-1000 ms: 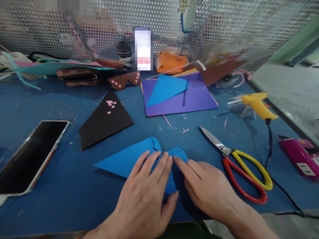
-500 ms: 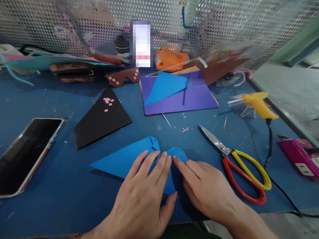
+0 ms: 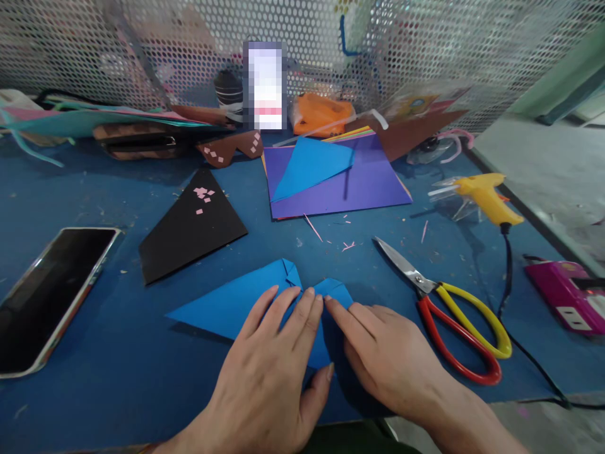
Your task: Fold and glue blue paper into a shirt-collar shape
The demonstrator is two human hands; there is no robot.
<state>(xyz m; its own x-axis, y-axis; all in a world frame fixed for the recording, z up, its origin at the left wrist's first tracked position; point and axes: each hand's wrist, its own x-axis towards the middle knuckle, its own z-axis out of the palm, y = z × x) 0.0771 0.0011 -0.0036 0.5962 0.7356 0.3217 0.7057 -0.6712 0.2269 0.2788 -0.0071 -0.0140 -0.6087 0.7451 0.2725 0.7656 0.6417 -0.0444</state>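
A folded sheet of blue paper (image 3: 227, 297) lies on the table in front of me, its long point to the left and small creased folds along its top edge. My left hand (image 3: 274, 353) rests flat across its middle, fingers stretched out and thumb apart. My right hand (image 3: 387, 353) touches the right part of the paper with its index fingertip, close to the left fingertips. Its other fingers are curled under, and whether they pinch anything is hidden. Both hands cover much of the paper's lower part.
Scissors (image 3: 420, 284) lie right of my hands, beyond them a yellow glue gun (image 3: 486, 195) and a magenta power socket (image 3: 567, 293). Black card (image 3: 189, 239) with pink bits, a phone (image 3: 51, 290), purple paper (image 3: 321, 198), a blue paper piece (image 3: 316, 164) and a brown paper mask (image 3: 227, 151) surround the work.
The view has shifted very slightly, so everything appears a little to the left. Both hands keep the same pose on the blue paper.
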